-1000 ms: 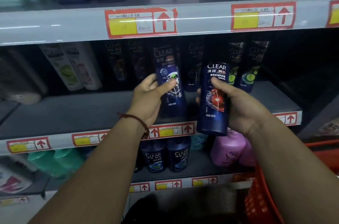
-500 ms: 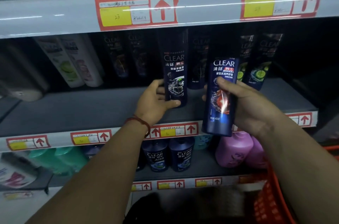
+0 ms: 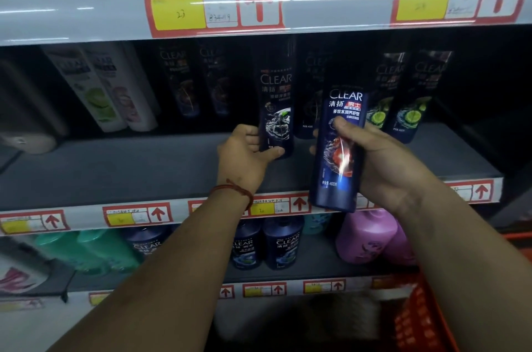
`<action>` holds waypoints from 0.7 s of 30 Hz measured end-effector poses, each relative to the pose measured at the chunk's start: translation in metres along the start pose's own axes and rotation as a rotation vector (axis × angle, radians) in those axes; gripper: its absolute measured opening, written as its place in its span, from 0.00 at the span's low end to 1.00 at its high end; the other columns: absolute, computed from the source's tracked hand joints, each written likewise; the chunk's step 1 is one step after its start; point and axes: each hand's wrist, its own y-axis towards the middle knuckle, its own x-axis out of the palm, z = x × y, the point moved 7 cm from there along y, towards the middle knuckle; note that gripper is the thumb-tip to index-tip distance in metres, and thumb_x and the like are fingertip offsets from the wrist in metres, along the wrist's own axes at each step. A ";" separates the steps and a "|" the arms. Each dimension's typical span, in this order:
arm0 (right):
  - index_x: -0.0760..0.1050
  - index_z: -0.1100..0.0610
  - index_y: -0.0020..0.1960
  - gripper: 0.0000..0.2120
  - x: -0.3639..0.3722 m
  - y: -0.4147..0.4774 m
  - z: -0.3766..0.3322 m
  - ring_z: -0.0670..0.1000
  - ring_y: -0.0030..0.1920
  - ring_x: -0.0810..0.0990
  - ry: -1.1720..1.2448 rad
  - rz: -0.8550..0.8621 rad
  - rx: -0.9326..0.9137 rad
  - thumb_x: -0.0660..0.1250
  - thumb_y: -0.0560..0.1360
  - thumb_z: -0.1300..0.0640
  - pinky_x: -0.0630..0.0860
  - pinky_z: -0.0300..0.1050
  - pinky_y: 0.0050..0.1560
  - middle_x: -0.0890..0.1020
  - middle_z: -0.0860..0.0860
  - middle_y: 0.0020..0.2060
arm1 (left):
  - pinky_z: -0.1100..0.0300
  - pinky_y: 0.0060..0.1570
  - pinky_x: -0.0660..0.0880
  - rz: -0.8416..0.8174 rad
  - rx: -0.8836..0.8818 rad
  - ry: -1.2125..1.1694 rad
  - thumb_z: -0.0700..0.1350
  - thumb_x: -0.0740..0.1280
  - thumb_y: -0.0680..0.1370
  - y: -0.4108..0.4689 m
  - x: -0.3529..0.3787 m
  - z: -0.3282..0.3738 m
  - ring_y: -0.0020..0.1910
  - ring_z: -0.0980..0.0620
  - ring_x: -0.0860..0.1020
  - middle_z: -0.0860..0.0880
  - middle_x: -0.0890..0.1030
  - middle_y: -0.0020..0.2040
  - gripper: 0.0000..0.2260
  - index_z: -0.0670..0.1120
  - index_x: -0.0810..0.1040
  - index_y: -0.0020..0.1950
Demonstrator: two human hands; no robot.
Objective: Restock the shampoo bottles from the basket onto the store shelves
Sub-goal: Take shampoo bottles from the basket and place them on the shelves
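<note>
Dark Clear bottle (image 3: 276, 109) is upright on the middle shelf (image 3: 115, 173), left hand (image 3: 244, 155) fingers wrapped round its base. Blue Clear bottle (image 3: 339, 155) is held out in front of the shelf edge, right hand (image 3: 385, 167) fingers curled round it. Orange basket (image 3: 423, 320) is at lower right.

Middle shelf (image 3: 144, 173), two bottles.
In my left grip (image 3: 244, 155), one Clear shampoo bottle (image 3: 277, 109) before the back row (image 3: 414, 98); in my right grip (image 3: 385, 167), the second bottle (image 3: 341, 155), right of it, nearer me.

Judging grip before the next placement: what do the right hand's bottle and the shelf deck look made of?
Bottle in the right hand: probably glossy dark-blue plastic; a glare streak crosses its label. Shelf deck: matte grey, perhaps painted metal; it shows no reflections.
</note>
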 end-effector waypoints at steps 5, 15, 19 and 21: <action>0.76 0.62 0.67 0.22 0.000 -0.004 0.005 0.63 0.54 0.83 -0.030 -0.009 0.011 0.72 0.75 0.57 0.83 0.55 0.51 0.81 0.63 0.61 | 0.76 0.40 0.75 0.016 -0.022 0.000 0.42 0.81 0.67 0.001 0.002 -0.002 0.39 0.65 0.78 0.56 0.79 0.41 0.18 0.45 0.77 0.51; 0.75 0.64 0.67 0.25 0.004 -0.016 0.004 0.63 0.52 0.83 -0.065 -0.004 0.008 0.73 0.72 0.57 0.82 0.58 0.55 0.79 0.67 0.62 | 0.78 0.39 0.73 0.001 -0.048 -0.007 0.40 0.79 0.69 0.000 0.004 -0.004 0.39 0.66 0.75 0.56 0.77 0.42 0.21 0.42 0.75 0.58; 0.75 0.69 0.66 0.26 0.016 -0.019 0.009 0.64 0.54 0.82 -0.052 -0.002 0.017 0.72 0.73 0.56 0.82 0.57 0.55 0.80 0.67 0.60 | 0.77 0.40 0.71 -0.021 -0.057 0.057 0.41 0.77 0.71 -0.007 -0.008 -0.004 0.46 0.59 0.76 0.51 0.76 0.51 0.25 0.41 0.73 0.65; 0.75 0.68 0.66 0.25 0.027 -0.022 0.012 0.62 0.53 0.83 -0.056 -0.019 0.017 0.72 0.73 0.56 0.82 0.57 0.55 0.82 0.66 0.58 | 0.76 0.42 0.70 -0.018 -0.053 0.078 0.43 0.77 0.72 -0.010 -0.019 -0.005 0.50 0.56 0.75 0.49 0.76 0.55 0.25 0.43 0.73 0.65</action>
